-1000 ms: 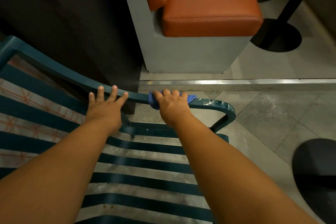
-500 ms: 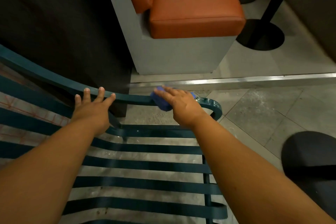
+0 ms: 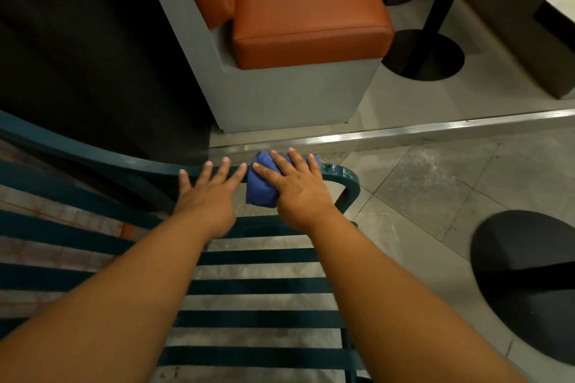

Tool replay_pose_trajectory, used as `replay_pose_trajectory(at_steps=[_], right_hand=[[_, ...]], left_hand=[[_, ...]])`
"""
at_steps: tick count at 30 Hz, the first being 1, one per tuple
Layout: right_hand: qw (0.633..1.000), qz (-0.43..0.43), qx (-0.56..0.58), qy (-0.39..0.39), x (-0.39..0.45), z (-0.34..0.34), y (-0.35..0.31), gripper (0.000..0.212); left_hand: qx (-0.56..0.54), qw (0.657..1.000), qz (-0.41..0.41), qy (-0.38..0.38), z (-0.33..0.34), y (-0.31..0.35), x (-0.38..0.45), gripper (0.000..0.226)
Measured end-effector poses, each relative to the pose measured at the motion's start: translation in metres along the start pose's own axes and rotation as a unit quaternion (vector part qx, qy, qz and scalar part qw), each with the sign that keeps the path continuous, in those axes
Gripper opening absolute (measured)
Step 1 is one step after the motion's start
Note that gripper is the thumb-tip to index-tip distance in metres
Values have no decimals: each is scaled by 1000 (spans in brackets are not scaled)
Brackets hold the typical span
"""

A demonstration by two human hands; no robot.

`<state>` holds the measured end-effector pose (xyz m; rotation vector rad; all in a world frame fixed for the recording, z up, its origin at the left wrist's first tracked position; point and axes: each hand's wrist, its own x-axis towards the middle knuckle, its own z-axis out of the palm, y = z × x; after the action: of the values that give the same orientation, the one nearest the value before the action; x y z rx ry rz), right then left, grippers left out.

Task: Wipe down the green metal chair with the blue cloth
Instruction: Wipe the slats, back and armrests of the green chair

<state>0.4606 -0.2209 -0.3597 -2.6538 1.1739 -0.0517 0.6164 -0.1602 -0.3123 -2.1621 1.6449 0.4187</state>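
Grey floor tiles show through the chair [image 3: 255, 286] slats. Your right hand [image 3: 298, 193] lies flat, fingers spread, pressing the cloth [image 3: 259, 191] onto the top rail; your left hand [image 3: 207, 196], open and empty, steadies it alongside. Wrap the cloth around the rail and press evenly into the curved corner.

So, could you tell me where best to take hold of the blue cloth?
Grip the bunched lower lobe of the blue cloth, coming from the near side: it hangs off the green chair's rail there, while the right hand lies flat on its top.
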Motion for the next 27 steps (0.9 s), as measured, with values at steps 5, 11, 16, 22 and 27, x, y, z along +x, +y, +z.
replay_pose_trajectory(at_steps=[5,11,16,22,27], right_hand=[[995,92,17,-23,-1,-7,24,77],[999,21,43,20,-10,-1,19,78],[990,85,109,23,-23,-3,53,67],[991,114,73,-21,-11,-8,25,62],[991,98,93,22,-33,7,47,61]], left_hand=[[-14,999,-11,-30,-1,15,12,93],[-16,999,-21,-40,1,15,13,97],[-25,998,-24,-49,1,18,12,102],[-23,998,-22,-58,-3,18,11,102],[-16,998,-23,-51,-1,18,13,101]])
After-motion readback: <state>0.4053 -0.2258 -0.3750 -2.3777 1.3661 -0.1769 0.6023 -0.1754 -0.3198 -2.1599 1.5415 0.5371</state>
